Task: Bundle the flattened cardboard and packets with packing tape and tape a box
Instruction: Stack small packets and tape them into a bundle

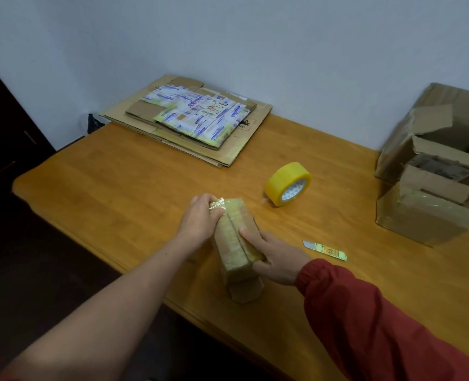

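Note:
A small cardboard box (pixel 234 244), wrapped along its top in shiny yellowish tape, stands on the wooden table (pixel 134 182) near the front edge. My left hand (pixel 200 220) presses on its far end, over a crinkled end of tape. My right hand (pixel 276 258) grips its right side, thumb on top. A yellow roll of packing tape (pixel 287 184) stands on its edge behind the box. Flattened cardboard (pixel 228 149) with printed packets (pixel 200 115) stacked on it lies at the back of the table.
A small blade with a yellow handle (pixel 325 250) lies to the right of my right hand. Two large brown cartons (pixel 431 171) with open flaps stand at the right edge. A white wall runs behind the table. Dark floor lies left and front.

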